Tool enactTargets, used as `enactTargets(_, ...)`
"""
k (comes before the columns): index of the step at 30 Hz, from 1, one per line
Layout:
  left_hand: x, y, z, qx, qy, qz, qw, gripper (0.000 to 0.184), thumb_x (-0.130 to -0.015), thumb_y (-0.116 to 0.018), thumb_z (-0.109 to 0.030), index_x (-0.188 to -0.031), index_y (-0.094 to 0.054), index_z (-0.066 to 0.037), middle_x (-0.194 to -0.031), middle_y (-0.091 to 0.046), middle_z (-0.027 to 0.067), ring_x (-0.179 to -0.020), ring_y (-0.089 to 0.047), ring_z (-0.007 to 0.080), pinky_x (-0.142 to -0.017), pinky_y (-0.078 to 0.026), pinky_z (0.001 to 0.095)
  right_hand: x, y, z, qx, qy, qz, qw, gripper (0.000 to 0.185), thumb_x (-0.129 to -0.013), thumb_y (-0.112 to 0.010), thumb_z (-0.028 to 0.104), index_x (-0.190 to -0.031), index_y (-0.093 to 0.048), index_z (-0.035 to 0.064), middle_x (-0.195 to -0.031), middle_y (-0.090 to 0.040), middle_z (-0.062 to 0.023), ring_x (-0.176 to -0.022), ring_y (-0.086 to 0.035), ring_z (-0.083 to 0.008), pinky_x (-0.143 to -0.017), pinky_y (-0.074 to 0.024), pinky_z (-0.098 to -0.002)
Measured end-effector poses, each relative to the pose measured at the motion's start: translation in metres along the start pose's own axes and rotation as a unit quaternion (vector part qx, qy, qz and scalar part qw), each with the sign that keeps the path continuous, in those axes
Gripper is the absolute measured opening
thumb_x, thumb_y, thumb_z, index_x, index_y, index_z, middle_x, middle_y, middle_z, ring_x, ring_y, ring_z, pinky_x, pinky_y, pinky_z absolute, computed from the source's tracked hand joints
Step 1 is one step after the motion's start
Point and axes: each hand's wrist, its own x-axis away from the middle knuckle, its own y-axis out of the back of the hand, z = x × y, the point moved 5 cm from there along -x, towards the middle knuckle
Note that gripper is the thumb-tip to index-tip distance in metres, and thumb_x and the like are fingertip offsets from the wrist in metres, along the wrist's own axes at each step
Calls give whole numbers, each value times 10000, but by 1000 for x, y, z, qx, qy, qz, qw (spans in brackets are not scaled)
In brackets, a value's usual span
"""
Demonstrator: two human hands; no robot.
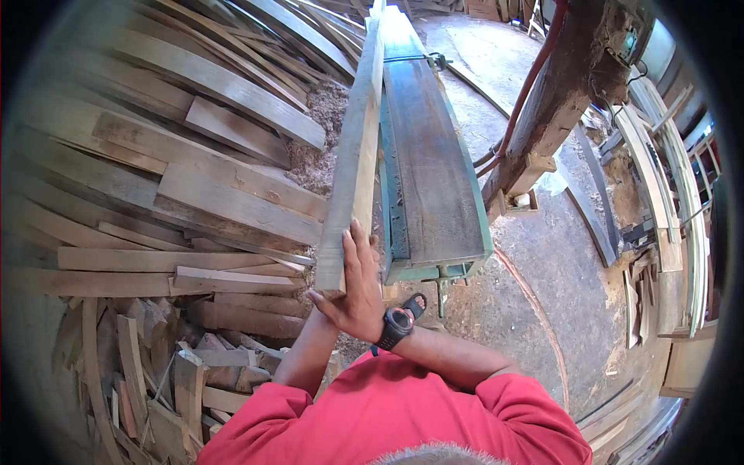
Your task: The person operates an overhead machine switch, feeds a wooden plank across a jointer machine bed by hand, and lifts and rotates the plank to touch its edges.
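A long, thick wooden plank (353,147) stretches away from me along the left side of a green-edged machine with a flat metal bed (430,155). My right hand (360,283), with a black watch (397,327) on its wrist, lies against the plank's near end. Its fingers are stretched forward along the plank's right face, and the thumb points left across the end. My left forearm (308,356) reaches up under the right hand to the same end. The left hand is mostly hidden behind the plank and the right hand, so its grip does not show.
Stacked boards (232,190) and offcuts (190,387) fill the left side, with wood shavings (329,116) beside the plank. A rough wooden post (542,116) leans at the right of the machine. A reddish hose (535,298) crosses the floor. More boards (651,178) stand far right.
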Motion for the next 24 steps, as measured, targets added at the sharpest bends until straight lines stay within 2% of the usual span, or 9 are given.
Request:
enactTargets(2, 12, 5, 15, 27, 23, 4, 999, 796, -1084, -457, -662, -1667, -368, -127, -1641, -486, 111, -1492, -491, 285, -1265, -373, 483, 15, 9, 5, 30, 7, 18, 999, 1156, -826, -879, 321, -1671, -190, -63, -1723, -179, -368, -1611, -198, -514, -1309, -114, -603)
enactTargets(6, 39, 13, 61, 105, 80, 27, 991, 798, -1082, -463, -663, -1668, -370, -128, -1641, -487, 111, -1493, -491, 284, -1265, -374, 483, 48, 29, 8, -38, -13, 39, 998, 1223, -824, -864, 452, -1685, -167, -65, -1725, -172, -373, -1614, -195, -517, -1306, -122, -575)
enactTargets(8, 54, 15, 86, 146, 110, 37, 982, 799, -1081, -467, -663, -1668, -370, -129, -1641, -488, 111, -1493, -491, 283, -1264, -374, 483, 65, 38, 7, -82, -83, 65, 991, 1232, -835, -850, 436, -1689, -121, -71, -1738, -144, -360, -1628, -163, -497, -1312, -115, -560)
enactTargets(10, 70, 17, 104, 173, 130, 47, 975, 800, -1080, -470, -663, -1668, -371, -130, -1641, -488, 110, -1493, -490, 283, -1264, -374, 482, 83, 46, 14, -43, -91, 91, 991, 1220, -841, -832, 367, -1691, -76, -74, -1750, -117, -344, -1645, -115, -473, -1320, -110, -530)
enactTargets(12, 87, 18, 117, 195, 145, 57, 968, 801, -1079, -473, -664, -1669, -371, -130, -1641, -489, 110, -1494, -490, 283, -1264, -374, 482, 103, 52, 19, -65, -135, 112, 982, 1222, -870, -820, 319, -1696, -5, -67, -1785, -17, -275, -1668, -35, -377, -1326, -117, -466)
enactTargets(13, 95, 19, 122, 201, 151, 59, 966, 802, -1079, -475, -664, -1669, -371, -131, -1641, -490, 110, -1494, -490, 283, -1264, -374, 482, 110, 55, 26, -77, -136, 112, 981, 1206, -861, -801, 267, -1696, 3, -65, -1787, -22, -266, -1669, -27, -359, -1327, -110, -447)
enactTargets(17, 128, 22, 144, 186, 171, 56, 966, 804, -1077, -482, -664, -1669, -373, -132, -1641, -491, 110, -1494, -490, 282, -1264, -375, 481, 141, 59, 46, -65, -149, 110, 981, 1217, -842, -804, 248, -1694, 5, -68, -1785, -31, -269, -1667, -40, -364, -1328, -110, -446)
enactTargets(20, 157, 27, 158, 119, 163, 40, 979, 828, -1058, -509, -680, -1668, -381, -134, -1636, -503, 103, -1482, -506, 280, -1247, -403, 481, 168, 64, 61, -34, -164, 135, 977, 1225, -827, -793, 247, -1691, 15, -74, -1782, -6, -289, -1669, -7, -396, -1331, -74, -489)
enactTargets(24, 179, 42, 172, 100, 165, 34, 981, 836, -1050, -524, -682, -1662, -390, -128, -1625, -515, 103, -1465, -522, 278, -1232, -421, 479, 197, 66, 58, -64, -214, 102, 969, 1216, -824, -808, 209, -1685, -2, -85, -1774, -63, -291, -1662, -63, -399, -1332, -118, -467)
